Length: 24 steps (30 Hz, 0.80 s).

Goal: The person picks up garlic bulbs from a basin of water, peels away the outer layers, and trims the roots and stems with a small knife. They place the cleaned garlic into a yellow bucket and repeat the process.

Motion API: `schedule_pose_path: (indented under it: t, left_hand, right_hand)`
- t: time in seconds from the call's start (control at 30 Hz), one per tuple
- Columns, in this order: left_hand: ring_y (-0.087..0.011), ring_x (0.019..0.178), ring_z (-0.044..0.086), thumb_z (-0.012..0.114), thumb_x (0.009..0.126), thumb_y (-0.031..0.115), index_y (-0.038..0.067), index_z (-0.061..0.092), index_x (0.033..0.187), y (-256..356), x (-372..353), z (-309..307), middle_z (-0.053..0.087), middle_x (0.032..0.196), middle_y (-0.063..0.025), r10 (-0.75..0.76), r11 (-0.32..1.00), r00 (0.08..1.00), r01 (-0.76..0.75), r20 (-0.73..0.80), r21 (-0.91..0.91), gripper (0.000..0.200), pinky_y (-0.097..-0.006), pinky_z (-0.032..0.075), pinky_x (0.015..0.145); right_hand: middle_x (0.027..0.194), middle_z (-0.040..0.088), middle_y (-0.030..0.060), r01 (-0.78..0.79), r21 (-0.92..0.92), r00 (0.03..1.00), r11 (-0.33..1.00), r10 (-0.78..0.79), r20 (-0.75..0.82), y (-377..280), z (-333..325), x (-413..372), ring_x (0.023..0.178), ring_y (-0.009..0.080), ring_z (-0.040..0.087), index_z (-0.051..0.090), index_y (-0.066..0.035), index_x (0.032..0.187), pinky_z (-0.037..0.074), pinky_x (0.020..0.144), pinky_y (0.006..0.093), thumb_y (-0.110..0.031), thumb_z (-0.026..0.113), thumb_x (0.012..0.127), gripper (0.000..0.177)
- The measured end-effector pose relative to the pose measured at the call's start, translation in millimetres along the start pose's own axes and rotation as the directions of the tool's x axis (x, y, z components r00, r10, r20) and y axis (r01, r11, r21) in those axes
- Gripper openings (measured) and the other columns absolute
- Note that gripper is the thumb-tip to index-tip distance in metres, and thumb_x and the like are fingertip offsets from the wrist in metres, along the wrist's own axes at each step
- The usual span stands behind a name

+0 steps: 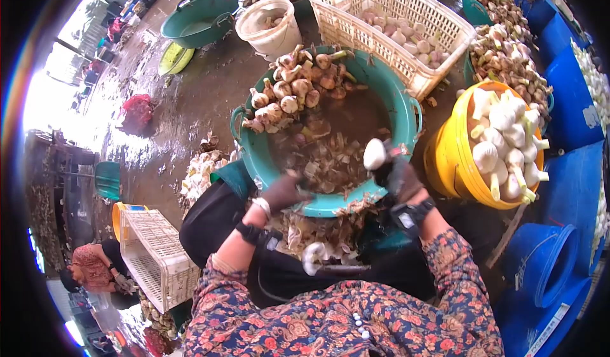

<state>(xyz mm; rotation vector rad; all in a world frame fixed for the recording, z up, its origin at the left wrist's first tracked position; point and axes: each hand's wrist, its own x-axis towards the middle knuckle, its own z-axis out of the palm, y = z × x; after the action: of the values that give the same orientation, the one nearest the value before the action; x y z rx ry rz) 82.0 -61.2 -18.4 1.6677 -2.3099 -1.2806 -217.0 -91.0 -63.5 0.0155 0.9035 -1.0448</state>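
Observation:
A green tub (397,118) stands before me with brown unpeeled garlic (289,90) heaped at its back left and dark water and loose skins inside. My right hand (401,178), in a dark glove, is closed around a white garlic bulb (375,154) over the tub's right front side. Over the front left rim is my left hand (284,193), also gloved and blurred; its fingers are too smeared to read. A yellow bucket (448,160) full of white garlic bulbs (502,137) stands to the right of my right hand.
Behind the tub are a cream crate (419,80) holding garlic and a white bucket (270,29). Blue barrels (540,261) line the right side. Garlic skins (318,236) lie between my legs. At the lower left, a person (95,265) sits by another crate (159,255).

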Motion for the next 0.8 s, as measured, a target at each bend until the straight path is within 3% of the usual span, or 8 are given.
schedule_pose_path:
  t: [0.1, 0.2, 0.3, 0.43, 0.5, 0.57, 0.73, 0.8]
  left_hand:
    - [-0.0347, 0.093, 0.06, 0.068, 0.071, 0.049, 0.002, 0.057, 0.109, -6, 57, -55, 0.061, 0.102, -0.0204, -0.082, 0.996, 0.833, 0.091, -0.547, -0.01, 0.061, -0.0412, 0.047, 0.08]
    - [-0.0338, 0.097, 0.06, 0.066, 0.071, 0.048, 0.004, 0.058, 0.109, -40, 135, -88, 0.061, 0.106, -0.0194, -0.31, 0.895, 0.736, 0.44, -0.601, 0.077, 0.059, -0.0408, 0.048, 0.081]
    - [-0.0327, 0.096, 0.061, 0.062, 0.072, 0.046, 0.008, 0.061, 0.107, -73, 202, -88, 0.063, 0.099, -0.0212, -0.371, 0.783, 0.732, 0.577, -0.571, 0.232, 0.052, -0.0417, 0.048, 0.081]
    - [-0.0246, 0.088, 0.065, 0.074, 0.067, 0.033, 0.001, 0.066, 0.095, -19, 164, -76, 0.067, 0.091, -0.0146, -0.288, 0.9, 0.835, 0.403, -0.468, 0.165, 0.043, -0.0339, 0.051, 0.076]
    - [-0.0168, 0.085, 0.064, 0.076, 0.069, 0.022, -0.001, 0.063, 0.102, -17, 138, -42, 0.068, 0.091, -0.0088, -0.104, 0.918, 0.929, -0.047, -0.356, -0.393, 0.042, -0.0297, 0.051, 0.076]
    - [-0.0124, 0.085, 0.061, 0.075, 0.072, 0.01, -0.001, 0.06, 0.109, 29, 99, -17, 0.065, 0.094, -0.0048, -0.021, 0.564, 0.99, -0.101, -0.136, -0.82, 0.041, -0.0268, 0.05, 0.078]
    - [-0.0139, 0.093, 0.059, 0.072, 0.073, 0.008, -0.001, 0.057, 0.11, 68, 55, 32, 0.063, 0.098, -0.0069, 0.154, 0.739, 0.979, -0.203, -0.133, -0.642, 0.042, -0.0291, 0.049, 0.082]
    - [-0.0156, 0.091, 0.06, 0.073, 0.073, 0.014, -0.001, 0.058, 0.109, 82, 43, 30, 0.063, 0.097, -0.0087, 0.14, 0.731, 0.97, -0.235, -0.197, -0.641, 0.041, -0.0297, 0.049, 0.081]
  right_hand:
    - [0.105, 0.063, 0.0141, 0.16, 0.401, 0.884, 0.902, -0.312, 0.349, -77, 49, -51, 0.086, 0.0272, 0.063, 0.056, -0.007, 0.113, 0.054, 0.073, 0.0389, -0.051, 0.042, 0.091, 0.051]
    - [0.104, 0.064, 0.0149, 0.373, 0.191, 0.882, 0.908, -0.411, 0.232, -102, 55, -66, 0.086, 0.0294, 0.064, 0.054, -0.007, 0.118, 0.054, 0.072, 0.0387, -0.06, 0.03, 0.09, 0.064]
    - [0.079, 0.064, 0.008, 0.074, -0.114, 0.996, 0.991, -0.067, 0.064, -56, 18, -32, 0.064, 0.0229, 0.06, 0.062, -0.006, 0.099, 0.049, 0.053, 0.0325, -0.065, 0.033, 0.087, 0.066]
    - [0.062, 0.053, 0.0, -0.05, -0.504, 0.997, 0.862, 0.015, -0.074, -12, 33, -23, 0.049, 0.0106, 0.049, 0.062, -0.006, 0.088, 0.041, 0.043, 0.0239, -0.072, 0.046, 0.078, 0.069]
    - [0.059, 0.051, -0.001, -0.199, -0.497, 0.979, 0.845, 0.145, -0.145, 2, 29, -17, 0.045, 0.0102, 0.046, 0.063, -0.006, 0.087, 0.037, 0.04, 0.0239, -0.071, 0.047, 0.078, 0.067]
    - [0.058, 0.051, -0.0017, -0.23, -0.571, 0.972, 0.788, 0.158, -0.174, 15, 20, -15, 0.044, 0.01, 0.044, 0.064, -0.008, 0.086, 0.033, 0.039, 0.0239, -0.07, 0.048, 0.078, 0.065]
    - [0.068, 0.063, 0.0051, 0.448, -0.548, 0.887, 0.707, -0.431, 0.168, 43, 14, -9, 0.056, 0.0127, 0.052, 0.066, 0.001, 0.079, 0.042, 0.052, 0.0312, -0.036, 0.064, 0.083, 0.037]
    - [0.065, 0.062, 0.0073, 0.368, -0.697, 0.917, 0.616, -0.363, 0.164, 29, 25, -28, 0.056, 0.0128, 0.051, 0.066, 0.002, 0.077, 0.042, 0.052, 0.032, -0.036, 0.064, 0.084, 0.038]
